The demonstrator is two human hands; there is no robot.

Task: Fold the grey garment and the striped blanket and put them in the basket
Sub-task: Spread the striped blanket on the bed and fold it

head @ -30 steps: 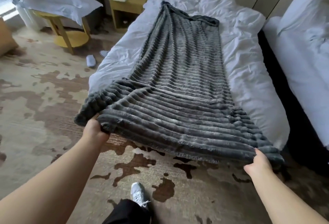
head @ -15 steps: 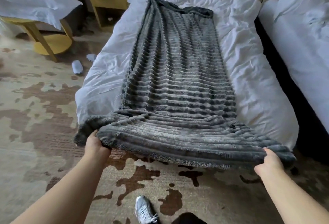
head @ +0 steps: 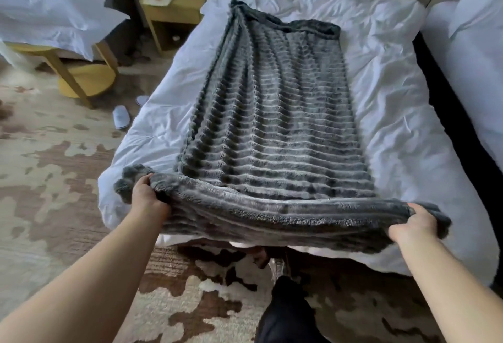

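The grey striped blanket [head: 275, 114] lies lengthwise down the white bed [head: 402, 135], folded into a long narrow strip. Its near end is lifted above the foot of the bed. My left hand [head: 148, 197] grips the near left corner, with a tuft of blanket bunched past its fingers. My right hand [head: 409, 224] grips the near right corner. The edge between the two hands is stretched taut. No grey garment and no basket are in view.
A second white bed [head: 473, 75] stands to the right across a dark gap. On the left are a yellow nightstand [head: 174, 5], a yellow round table [head: 81, 75] bearing pillows [head: 51, 7], and white slippers [head: 121, 116] on the patterned carpet. My dark trouser leg [head: 285, 312] is below.
Both hands have carried the blanket's near edge forward from beyond the foot of the bed to over it. The view has moved closer to the bed.
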